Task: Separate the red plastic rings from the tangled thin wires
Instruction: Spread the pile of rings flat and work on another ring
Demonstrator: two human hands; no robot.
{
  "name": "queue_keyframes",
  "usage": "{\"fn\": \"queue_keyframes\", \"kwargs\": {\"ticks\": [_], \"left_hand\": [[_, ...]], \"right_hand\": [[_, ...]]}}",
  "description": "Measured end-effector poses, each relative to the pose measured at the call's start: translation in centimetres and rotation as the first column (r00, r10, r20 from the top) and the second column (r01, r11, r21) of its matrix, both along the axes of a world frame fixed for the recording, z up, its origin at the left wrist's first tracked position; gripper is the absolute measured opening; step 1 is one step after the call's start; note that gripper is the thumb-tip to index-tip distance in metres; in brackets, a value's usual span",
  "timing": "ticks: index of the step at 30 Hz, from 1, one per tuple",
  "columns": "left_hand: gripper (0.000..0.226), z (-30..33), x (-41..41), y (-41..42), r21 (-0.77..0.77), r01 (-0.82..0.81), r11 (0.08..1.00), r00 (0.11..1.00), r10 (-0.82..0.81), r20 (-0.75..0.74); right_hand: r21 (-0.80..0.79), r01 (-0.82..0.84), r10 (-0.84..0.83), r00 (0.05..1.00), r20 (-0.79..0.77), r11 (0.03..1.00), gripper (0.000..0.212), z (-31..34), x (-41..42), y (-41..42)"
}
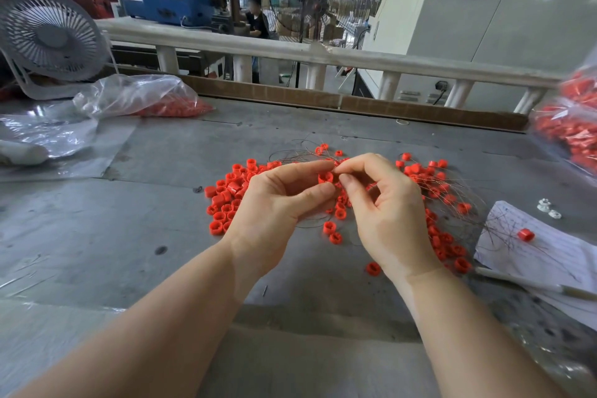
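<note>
Several small red plastic rings (226, 200) lie scattered on the grey table (161, 203), some threaded on tangled thin wires (452, 194). My left hand (277, 203) and my right hand (384, 203) meet above the pile. Between the fingertips of both hands sits one red ring (325, 177); my left thumb and forefinger pinch it. My right thumb and forefinger pinch at a wire right beside that ring. More rings on wires spread to the right of my right hand.
A clear bag of red rings (145, 100) lies at the back left beside a white fan (48, 35). Another bag of rings (568, 129) stands at the right edge. A lined paper sheet (542, 252) holds one ring and wire bits. A railing borders the table's far side.
</note>
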State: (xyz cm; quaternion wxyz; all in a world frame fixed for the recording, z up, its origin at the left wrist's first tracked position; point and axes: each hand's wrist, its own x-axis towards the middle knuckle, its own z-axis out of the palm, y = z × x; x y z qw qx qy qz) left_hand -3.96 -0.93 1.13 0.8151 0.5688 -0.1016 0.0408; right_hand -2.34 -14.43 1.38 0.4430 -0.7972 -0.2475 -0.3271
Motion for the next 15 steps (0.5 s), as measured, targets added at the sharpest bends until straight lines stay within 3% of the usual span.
{"fn": "queue_keyframes", "kwargs": {"ticks": [6, 12, 15], "left_hand": [[0.027, -0.04, 0.03, 0.11, 0.038, -0.098, 0.994, 0.995, 0.097, 0.029], [0.026, -0.08, 0.04, 0.02, -0.057, 0.059, 0.997, 0.998, -0.059, 0.004], [0.025, -0.07, 0.09, -0.16, -0.100, 0.052, 0.994, 0.999, -0.051, 0.005]], "right_hand": [[-0.007, -0.048, 0.048, 0.998, 0.047, 0.999, 0.008, 0.28, -0.48, 0.11], [0.026, -0.005, 0.005, 1.000, 0.019, 1.000, 0.009, 0.24, -0.22, -0.02], [0.033, -0.005, 0.005, 1.000, 0.010, 0.999, 0.009, 0.22, -0.24, 0.00]]}}
